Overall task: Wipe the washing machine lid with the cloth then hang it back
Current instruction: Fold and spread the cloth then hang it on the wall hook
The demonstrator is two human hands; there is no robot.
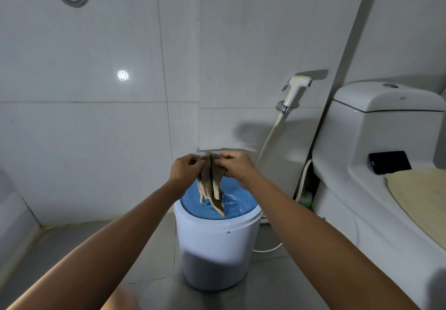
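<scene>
Brown and loosely woven, the cloth [210, 177] hangs bunched between both hands above the small washing machine [214, 244]. The left hand [184, 168] pinches its upper edge from one side, the right hand [235, 168] grips it from the other, and the frayed lower end dangles just over the blue lid [231, 203] without clearly touching it.

Gathered this way, the cloth would probably wipe only a narrow strip; it likely needs to be spread or folded flat first. A loose pinch could let it slip down onto the lid or off the rim to the floor [72, 244]. Pressing hard near the rim might tip or shift the light tub, and the white cord [268, 250] trailing behind it could snag.

Open floor lies to the left of the machine. To the right the toilet [376, 164] stands near, with a phone [389, 162] on its ledge, so a wide right elbow sweep risks knocking it. The tiled wall [96, 92] is close behind.
</scene>
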